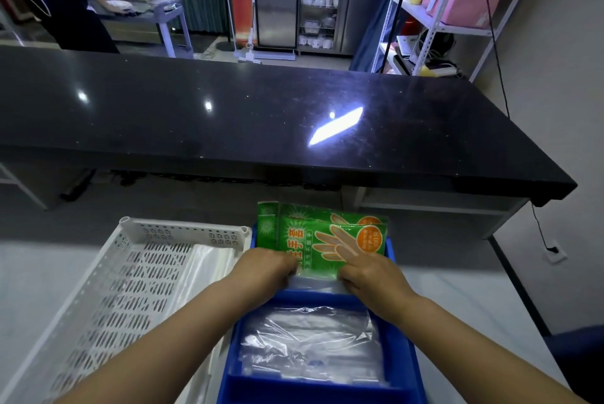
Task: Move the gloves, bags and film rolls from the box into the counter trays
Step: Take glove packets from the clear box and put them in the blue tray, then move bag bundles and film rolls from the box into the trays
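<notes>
Centre frame: left hand and right hand fingers pinch green glove packs. I'd worry the slick wrappers slide apart.

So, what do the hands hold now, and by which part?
The green glove packs, by their near edge: the left hand grips the left corner, the right hand pinches the right corner.

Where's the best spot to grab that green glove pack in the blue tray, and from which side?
Pinch its near edge from your side, a hand at each corner. The green glove pack lies flat and limp, far end propped on the blue tray wall; your left hand and right hand are there.
</notes>
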Demonstrator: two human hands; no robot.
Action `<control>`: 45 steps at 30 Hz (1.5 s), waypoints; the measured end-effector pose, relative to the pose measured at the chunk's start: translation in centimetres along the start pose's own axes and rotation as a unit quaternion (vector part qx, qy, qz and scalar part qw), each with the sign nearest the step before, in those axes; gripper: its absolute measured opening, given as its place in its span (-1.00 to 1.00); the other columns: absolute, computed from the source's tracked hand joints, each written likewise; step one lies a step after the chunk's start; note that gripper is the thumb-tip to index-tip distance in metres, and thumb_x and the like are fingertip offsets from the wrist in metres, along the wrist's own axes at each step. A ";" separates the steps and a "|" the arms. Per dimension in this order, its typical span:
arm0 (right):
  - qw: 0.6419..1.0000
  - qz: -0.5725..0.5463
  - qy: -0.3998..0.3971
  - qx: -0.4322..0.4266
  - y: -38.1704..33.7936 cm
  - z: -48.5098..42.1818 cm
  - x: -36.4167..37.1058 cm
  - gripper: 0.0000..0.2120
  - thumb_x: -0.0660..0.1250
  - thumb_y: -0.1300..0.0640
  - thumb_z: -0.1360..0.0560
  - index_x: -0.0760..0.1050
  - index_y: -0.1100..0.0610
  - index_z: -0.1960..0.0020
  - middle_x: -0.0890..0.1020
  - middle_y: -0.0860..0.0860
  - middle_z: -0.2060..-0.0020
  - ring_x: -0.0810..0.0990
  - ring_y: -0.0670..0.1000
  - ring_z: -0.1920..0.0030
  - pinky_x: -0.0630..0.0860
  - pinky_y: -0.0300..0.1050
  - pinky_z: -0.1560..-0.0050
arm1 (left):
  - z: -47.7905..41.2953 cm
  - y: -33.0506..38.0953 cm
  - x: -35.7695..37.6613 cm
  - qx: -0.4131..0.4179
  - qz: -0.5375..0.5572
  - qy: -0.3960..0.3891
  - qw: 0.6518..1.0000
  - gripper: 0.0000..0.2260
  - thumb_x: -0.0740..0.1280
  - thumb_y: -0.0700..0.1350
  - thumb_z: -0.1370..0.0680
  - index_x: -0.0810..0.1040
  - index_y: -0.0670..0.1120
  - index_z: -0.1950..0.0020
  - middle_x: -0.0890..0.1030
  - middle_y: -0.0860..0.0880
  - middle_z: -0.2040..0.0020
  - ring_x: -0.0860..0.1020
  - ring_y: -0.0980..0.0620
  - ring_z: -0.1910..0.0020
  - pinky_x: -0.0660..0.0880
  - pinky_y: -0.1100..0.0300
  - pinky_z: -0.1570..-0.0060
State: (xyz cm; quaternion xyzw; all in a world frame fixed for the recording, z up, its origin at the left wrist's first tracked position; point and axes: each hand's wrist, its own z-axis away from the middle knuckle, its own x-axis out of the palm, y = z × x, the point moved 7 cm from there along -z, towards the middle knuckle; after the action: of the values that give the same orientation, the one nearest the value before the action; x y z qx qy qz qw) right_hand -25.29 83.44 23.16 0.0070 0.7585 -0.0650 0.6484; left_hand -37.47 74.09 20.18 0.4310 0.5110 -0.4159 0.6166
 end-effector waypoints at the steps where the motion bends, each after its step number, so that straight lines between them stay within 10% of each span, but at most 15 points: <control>1: 1.000 0.012 -0.014 0.003 0.2 0.1 0.0 -0.85 0.52 0.29 -0.23 0.59 0.09 0.37 0.70 0.06 0.16 0.61 0.04 0.40 0.56 -0.11 0.48 | 0.0 -0.2 -0.2 0.004 -0.035 -0.004 0.999 -0.87 0.28 -0.15 -0.42 0.54 -0.03 0.06 0.64 -0.09 0.05 0.56 -0.16 0.04 0.32 0.13 0.22; 10: 0.999 0.016 -0.007 0.047 2.8 2.1 -1.7 -0.82 0.29 0.05 -0.49 0.64 0.08 0.12 0.68 0.02 0.22 0.61 0.08 0.28 0.56 -0.04 0.33 | 1.5 -1.9 -3.3 0.014 -0.057 0.080 0.995 -0.72 0.23 -0.29 -0.44 0.56 0.01 -0.04 0.63 -0.01 0.02 0.49 -0.08 -0.02 0.38 0.11 0.01; 21: 0.989 -0.085 0.053 0.110 4.9 4.9 -4.8 -0.84 0.31 0.13 -0.52 0.63 0.10 -0.04 0.70 0.06 0.14 0.62 0.06 0.18 0.61 0.00 0.18 | 4.1 4.7 -3.9 0.010 -0.006 0.125 0.992 -0.69 0.57 -0.25 -0.10 0.67 0.02 0.24 0.65 0.05 0.32 0.61 0.00 0.36 0.53 0.27 0.37; 39: 0.951 -0.114 -0.002 -0.287 -17.9 2.4 -1.3 -0.97 0.46 0.19 -0.29 0.61 0.11 0.29 0.62 0.03 0.46 0.58 0.11 0.45 0.48 -0.17 0.54 | 31.9 3.2 -2.3 -0.404 0.007 0.150 0.902 -0.83 0.27 -0.10 -0.37 0.65 -0.10 0.26 0.64 -0.07 0.37 0.62 -0.07 0.40 0.58 0.08 0.43; 45: 0.914 -0.064 -0.064 -0.396 -29.4 3.9 0.0 -0.78 0.18 0.10 -0.48 0.59 0.12 0.13 0.65 0.06 0.27 0.59 0.12 0.23 0.55 0.03 0.22 | 46.1 3.8 2.3 -0.549 0.071 0.094 0.828 -0.90 0.40 -0.10 -0.45 0.62 0.02 0.06 0.66 0.05 0.11 0.60 -0.01 0.11 0.54 0.10 0.22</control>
State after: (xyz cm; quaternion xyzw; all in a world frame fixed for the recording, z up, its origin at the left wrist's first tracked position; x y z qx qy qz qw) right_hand -24.21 53.88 25.16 -0.3030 0.6776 0.1994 0.6398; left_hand -21.07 30.94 23.23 0.0937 0.6783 0.0205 0.7285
